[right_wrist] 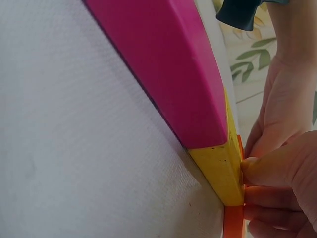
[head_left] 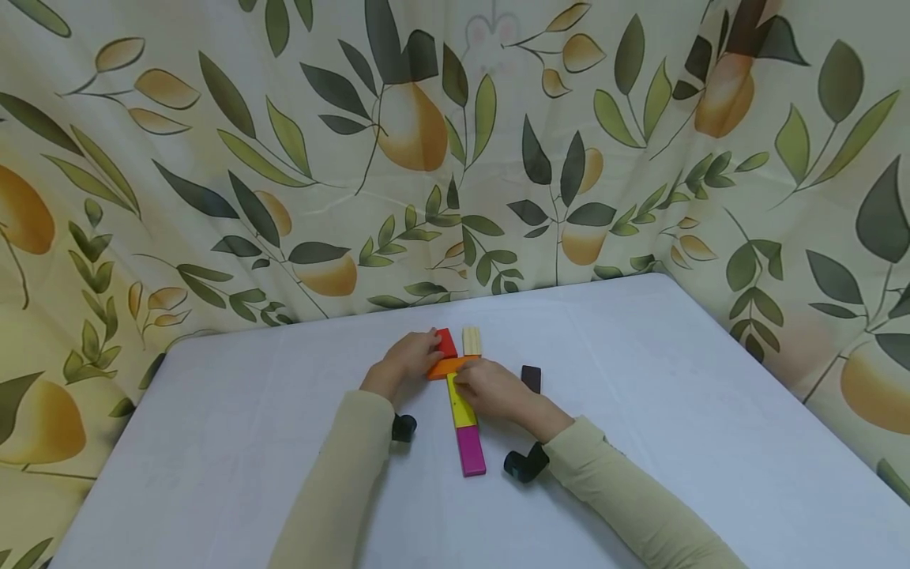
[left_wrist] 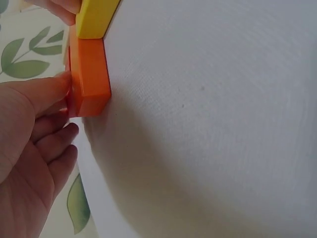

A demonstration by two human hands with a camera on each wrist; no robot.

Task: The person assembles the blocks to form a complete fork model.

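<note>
Small coloured blocks lie end to end on the white table. My left hand (head_left: 408,356) is at the red block (head_left: 446,344), thumb and fingers pinching it where it meets the orange block (head_left: 442,369). In the left wrist view the left thumb (left_wrist: 52,91) reaches the edge beside the orange block, other fingers curled below. My right hand (head_left: 494,389) pinches the yellow block (head_left: 464,407) near its far end, which butts against the orange one. The right thumb (right_wrist: 260,171) presses its side. A magenta block (head_left: 471,452) continues the line from the yellow block's near end.
A pale wooden block (head_left: 472,341) stands beyond the orange block, right of the red one. Beside the right hand lies a dark block (head_left: 531,379), partly covered by the wrist. Leaf-and-fruit patterned curtain (head_left: 426,197) hangs behind the white-covered table (head_left: 611,348).
</note>
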